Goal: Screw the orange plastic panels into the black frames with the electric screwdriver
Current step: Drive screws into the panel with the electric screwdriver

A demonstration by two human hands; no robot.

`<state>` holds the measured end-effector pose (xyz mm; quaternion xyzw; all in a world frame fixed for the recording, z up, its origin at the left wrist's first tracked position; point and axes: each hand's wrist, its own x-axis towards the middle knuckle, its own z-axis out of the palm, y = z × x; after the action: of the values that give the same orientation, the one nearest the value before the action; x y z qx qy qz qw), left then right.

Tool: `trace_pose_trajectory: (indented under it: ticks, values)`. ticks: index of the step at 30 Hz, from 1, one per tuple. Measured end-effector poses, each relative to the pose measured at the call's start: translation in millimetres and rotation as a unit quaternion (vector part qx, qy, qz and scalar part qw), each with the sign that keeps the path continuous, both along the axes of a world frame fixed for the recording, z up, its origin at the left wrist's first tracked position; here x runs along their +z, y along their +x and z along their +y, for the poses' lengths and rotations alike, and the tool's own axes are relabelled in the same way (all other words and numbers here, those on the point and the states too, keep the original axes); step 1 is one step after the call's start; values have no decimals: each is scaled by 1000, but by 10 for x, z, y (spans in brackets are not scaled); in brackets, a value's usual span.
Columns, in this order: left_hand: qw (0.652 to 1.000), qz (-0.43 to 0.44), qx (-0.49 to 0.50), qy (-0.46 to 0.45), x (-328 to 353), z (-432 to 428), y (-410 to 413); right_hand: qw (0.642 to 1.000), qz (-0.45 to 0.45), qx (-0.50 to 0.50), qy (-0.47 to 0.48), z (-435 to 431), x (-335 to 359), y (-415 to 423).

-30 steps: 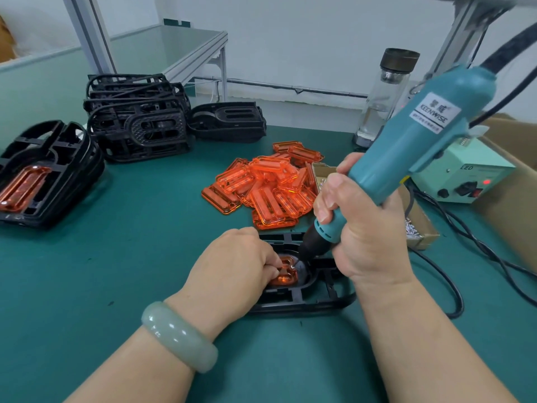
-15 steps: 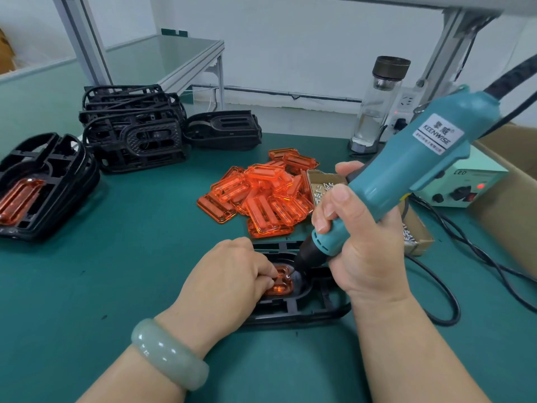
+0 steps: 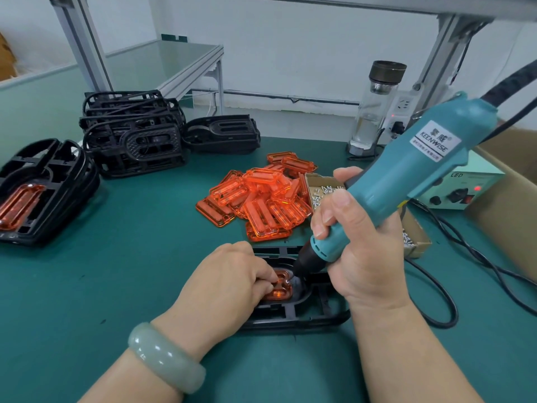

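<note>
Your right hand (image 3: 363, 257) is wrapping its grip around the lower barrel of the electric screwdriver (image 3: 406, 181), fingers curled tight on the smooth teal plastic body, which is leaning up and to the right. The black tapered nose is pointing down at the right side of the orange panel (image 3: 280, 287). This glossy, translucent piece with rounded corners is sitting in the oval recess of the black frame (image 3: 296, 315), which is lying flat in front of you.

Your left hand (image 3: 229, 283) is bearing down on the panel's left part, its grip curled and the fingertips pinching at the panel's surface. A pale green, polished bangle (image 3: 165, 362) is circling that wrist.

The bench (image 3: 116, 271) is showing a matte, dark green mat. Just behind the frame, a loose pile of orange panels (image 3: 261, 199) is catching the light. A small cardboard box of silver screws (image 3: 415, 237) is sitting beside the pile. A stack of openwork black frames (image 3: 130, 132) is standing at the far left. Nearer the left edge, a finished frame (image 3: 43, 193) is carrying its own orange insert.

At the back right, a clear bottle (image 3: 374, 109) with a dark cap is standing upright, and a pale green power box (image 3: 465, 190) is glowing with a red lamp. Black cables (image 3: 436, 301) are looping across the mat. Aluminium posts (image 3: 84, 45), a second bench (image 3: 162, 59) with a glossy top and a white wall (image 3: 290, 39) are closing the room behind.
</note>
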<state>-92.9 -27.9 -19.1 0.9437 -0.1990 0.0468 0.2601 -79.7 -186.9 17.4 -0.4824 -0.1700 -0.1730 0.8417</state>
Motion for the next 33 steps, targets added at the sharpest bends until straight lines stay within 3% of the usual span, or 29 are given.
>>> trace_pose_trajectory:
  ticks: [5, 8, 14, 25, 33]
  values:
    - [1000, 7, 0, 0, 1, -2, 0, 1000, -9, 3, 1, 14, 26, -19]
    - [1000, 7, 1, 0, 6, -3, -7, 998, -15, 13, 59, -19, 55, -24]
    - [1000, 12, 6, 4, 5, -6, -5, 993, 25, -10, 118, -131, 62, 4]
    - [999, 10, -6, 32, 79, 5, -30, 980, 83, 41, 176, -46, -53, 56]
    - [998, -24, 52, -3, 265, -17, 97, 969, 100, 61, 217, -77, -56, 64]
